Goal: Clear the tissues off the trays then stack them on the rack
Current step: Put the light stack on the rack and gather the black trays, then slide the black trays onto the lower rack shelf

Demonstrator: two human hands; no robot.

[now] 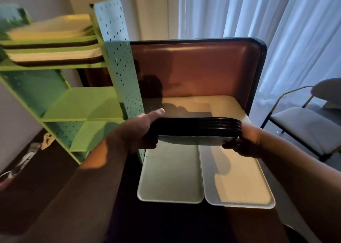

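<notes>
Several stacked trays (197,127) (black, w/ pale undersides)

Single head-worn wide-angle view, looking forward and down from close above the tabletop (184,222), tilted clockwise, facing the green rack (77,104) at left and curtains (239,12) behind.

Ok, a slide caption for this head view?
Both hands carry a stack of trays toward the green rack.
</notes>
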